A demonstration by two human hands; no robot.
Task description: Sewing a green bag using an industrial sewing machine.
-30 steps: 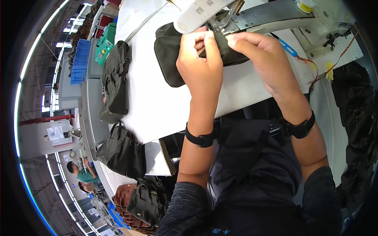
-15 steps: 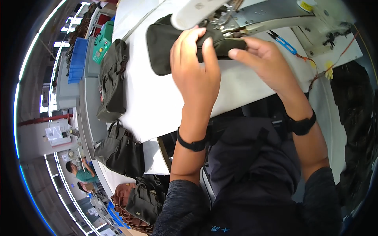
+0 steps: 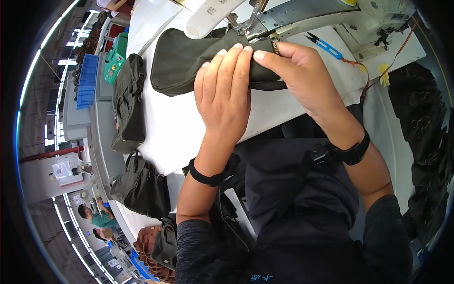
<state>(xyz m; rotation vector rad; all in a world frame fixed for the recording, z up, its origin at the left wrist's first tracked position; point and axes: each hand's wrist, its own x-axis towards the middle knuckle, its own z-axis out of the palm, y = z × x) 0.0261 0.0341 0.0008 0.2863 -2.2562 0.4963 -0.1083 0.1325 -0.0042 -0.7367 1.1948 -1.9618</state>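
Note:
An olive fabric piece (image 3: pixel 174 61) lies under the sewing machine's head (image 3: pixel 204 18), by the presser foot. My left hand (image 3: pixel 222 94) lies palm down on it, fingers stretched out side by side, fingertips just below the foot. My right hand (image 3: pixel 307 83) grips its right edge by a zipper (image 3: pixel 275 47), thumb on top and fingers curled behind. Right of that, blue-handled snips (image 3: pixel 331 49) with orange cord rest on the machine table (image 3: pixel 175 128).
Olive bags (image 3: pixel 126 102) (image 3: pixel 137 187) stand along the left, brown bags (image 3: pixel 146 246) lower. A blue bin (image 3: pixel 86 80) and green box (image 3: pixel 115 61) sit beyond. Dark bags (image 3: pixel 423 142) are piled right. A person in a green shirt (image 3: pixel 99 215) works at the far left.
The olive piece has shifted left. My left hand has moved left and its curled fingers have straightened and flattened on the fabric. My right hand has also moved slightly left, still at the fabric's edge.

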